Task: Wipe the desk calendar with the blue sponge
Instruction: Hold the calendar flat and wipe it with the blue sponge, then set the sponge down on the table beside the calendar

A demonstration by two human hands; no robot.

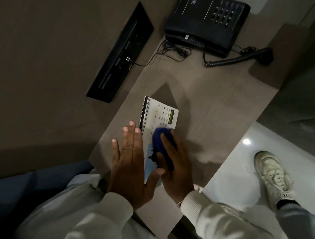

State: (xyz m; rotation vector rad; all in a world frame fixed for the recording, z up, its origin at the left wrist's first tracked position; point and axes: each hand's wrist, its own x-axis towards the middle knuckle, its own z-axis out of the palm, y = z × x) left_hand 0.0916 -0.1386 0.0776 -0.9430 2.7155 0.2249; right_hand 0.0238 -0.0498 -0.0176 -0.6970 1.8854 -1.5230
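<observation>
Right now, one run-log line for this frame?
step: wiping | right hand: gripping blue sponge on desk calendar | left hand: open, flat beside calendar's spiral edge | phone: untouched at desk's far end

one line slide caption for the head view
Right hand rubs blue sponge over white spiral-bound desk calendar; left hand flat beside it.

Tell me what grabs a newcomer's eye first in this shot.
The right hand pressing a blue sponge onto the near end of the white spiral calendar lying mid-desk, with the left hand spread open beside it. Next, the black phone at the far end, its coiled cord trailing to the desk edge. A pale sneaker stands on the shiny floor at right.
</observation>
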